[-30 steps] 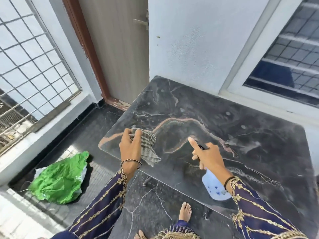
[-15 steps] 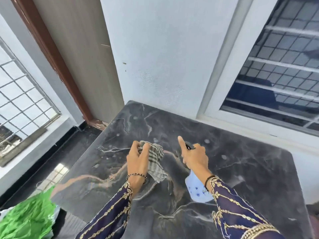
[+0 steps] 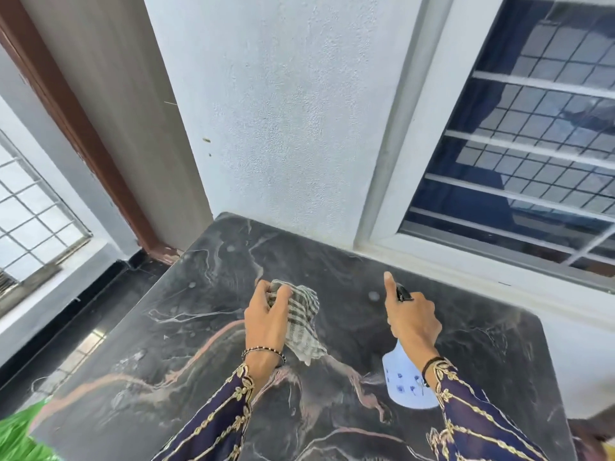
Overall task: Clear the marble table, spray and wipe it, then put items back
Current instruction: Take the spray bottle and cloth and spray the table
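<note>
Hands at a dark marble table (image 3: 186,331) veined in pink and white: the left hand (image 3: 266,322) grips a bunched grey-and-white checked cloth (image 3: 301,316). Its fingers are curled over the cloth's far end, and the loose remainder spreads out to the right of the palm and trails back toward the wrist, low over the stone. The right hand (image 3: 414,319) wraps around the neck of a pale blue plastic spray bottle (image 3: 404,380) printed with small blue flowers. The bottle's black nozzle (image 3: 403,293) juts out beyond the knuckles and its body hangs below the wrist, above the tabletop, while the index finger (image 3: 388,281) is extended straight. The two hands sit near the table's middle, apart from each other. Behind them stand a white textured wall (image 3: 283,111), a barred window (image 3: 532,154) and a wooden door (image 3: 113,94). A crumpled green plastic bag (image 3: 16,434) shows at lower left.
</note>
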A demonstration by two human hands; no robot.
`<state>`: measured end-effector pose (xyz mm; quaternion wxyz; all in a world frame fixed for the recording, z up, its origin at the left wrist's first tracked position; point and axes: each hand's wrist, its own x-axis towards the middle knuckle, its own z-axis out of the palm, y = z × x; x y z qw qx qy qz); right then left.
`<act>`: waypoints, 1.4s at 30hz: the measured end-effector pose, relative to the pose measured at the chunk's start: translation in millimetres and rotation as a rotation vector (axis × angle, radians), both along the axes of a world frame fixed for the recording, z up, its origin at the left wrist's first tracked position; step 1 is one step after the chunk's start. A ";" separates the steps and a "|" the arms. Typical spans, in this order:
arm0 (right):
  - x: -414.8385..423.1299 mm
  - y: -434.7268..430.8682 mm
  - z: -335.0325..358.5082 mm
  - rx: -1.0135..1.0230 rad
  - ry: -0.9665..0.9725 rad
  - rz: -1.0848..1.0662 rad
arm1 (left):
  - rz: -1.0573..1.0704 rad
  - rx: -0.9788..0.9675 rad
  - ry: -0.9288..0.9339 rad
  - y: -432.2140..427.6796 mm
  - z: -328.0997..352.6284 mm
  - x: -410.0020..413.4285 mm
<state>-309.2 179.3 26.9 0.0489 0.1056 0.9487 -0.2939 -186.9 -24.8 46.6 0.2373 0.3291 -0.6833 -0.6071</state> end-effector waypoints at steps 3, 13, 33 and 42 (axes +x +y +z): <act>7.4 19.3 -0.1 -0.030 -0.010 -0.060 | -0.008 0.005 0.011 4.0 3.8 7.7; 111.1 47.4 -0.3 0.040 -0.034 -0.079 | 0.010 -0.008 0.032 -8.5 12.1 108.5; 365.5 62.9 -3.2 -0.121 -0.224 0.042 | -0.005 -0.022 -0.021 2.1 11.6 270.9; 387.1 161.7 -0.3 -0.033 -0.104 -0.215 | -0.215 0.018 0.004 77.6 10.6 241.4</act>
